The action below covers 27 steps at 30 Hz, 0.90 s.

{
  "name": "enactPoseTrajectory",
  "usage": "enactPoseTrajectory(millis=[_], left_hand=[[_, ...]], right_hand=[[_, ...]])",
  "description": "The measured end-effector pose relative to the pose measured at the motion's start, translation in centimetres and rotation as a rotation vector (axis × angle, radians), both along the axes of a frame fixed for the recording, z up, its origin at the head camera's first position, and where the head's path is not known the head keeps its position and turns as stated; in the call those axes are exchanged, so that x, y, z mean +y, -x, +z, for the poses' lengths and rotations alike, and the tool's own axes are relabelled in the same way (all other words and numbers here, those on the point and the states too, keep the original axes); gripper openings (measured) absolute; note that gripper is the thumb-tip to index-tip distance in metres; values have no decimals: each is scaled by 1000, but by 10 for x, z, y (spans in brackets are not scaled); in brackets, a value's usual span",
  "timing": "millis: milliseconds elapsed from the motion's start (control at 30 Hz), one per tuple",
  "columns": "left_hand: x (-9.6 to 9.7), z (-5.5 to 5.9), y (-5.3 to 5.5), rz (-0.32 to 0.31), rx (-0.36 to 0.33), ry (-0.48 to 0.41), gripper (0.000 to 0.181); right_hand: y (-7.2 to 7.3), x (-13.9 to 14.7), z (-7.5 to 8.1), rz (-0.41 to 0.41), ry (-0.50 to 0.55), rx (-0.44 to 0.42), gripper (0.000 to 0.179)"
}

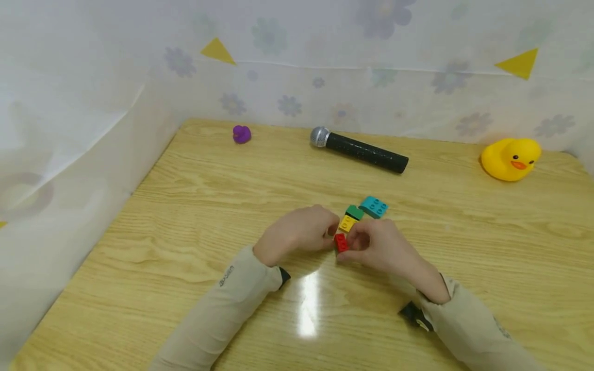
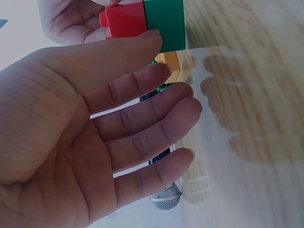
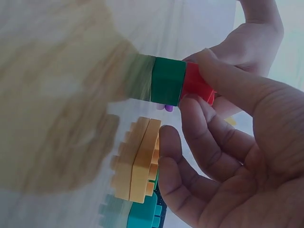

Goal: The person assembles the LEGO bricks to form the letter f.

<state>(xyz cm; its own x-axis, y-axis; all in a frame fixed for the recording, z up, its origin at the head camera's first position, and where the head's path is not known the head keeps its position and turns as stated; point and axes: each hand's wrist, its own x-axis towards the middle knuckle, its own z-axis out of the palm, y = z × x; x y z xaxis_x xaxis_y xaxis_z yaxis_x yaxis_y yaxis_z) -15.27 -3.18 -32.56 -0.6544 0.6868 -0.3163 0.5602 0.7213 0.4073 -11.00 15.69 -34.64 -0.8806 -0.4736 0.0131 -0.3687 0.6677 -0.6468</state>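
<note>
A red brick (image 1: 341,242) sits on top of a green block (image 3: 168,80), and the pair stands upright on the table. My right hand (image 1: 387,246) pinches the red brick between thumb and forefinger. On the other side is my left hand (image 1: 299,232), its fingers loosely extended. In the left wrist view the left thumb's tip overlaps the seam between red and green. Just beyond the stack lie a yellow brick (image 1: 347,223), a dark green piece (image 1: 355,212) and a teal brick (image 1: 375,206) with a sloped end.
A black microphone (image 1: 366,152) with a silver head lies farther back on the wooden table (image 1: 185,206). Near the far edge sit a small purple duck (image 1: 242,134) on the left and a larger yellow duck (image 1: 508,161) on the right. A flowered curtain (image 1: 297,82) hangs behind.
</note>
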Motion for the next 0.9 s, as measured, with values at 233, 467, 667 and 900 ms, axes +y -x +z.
enactPoseTrajectory(millis=[233, 467, 667, 900], left_hand=[[1, -1, -1, -33, -48, -43, 18], [3, -2, -2, -33, -96, -79, 30], [4, -2, -3, -20, -57, -26, 26], [4, 0, -4, -9, -68, -22, 28]], right_hand=[[0, -1, 0, 25, -7, -27, 21], [2, 4, 7, 47, 3, -60, 15], [7, 17, 15, -30, -17, 57, 10], [14, 26, 14, -46, -57, 69, 11]])
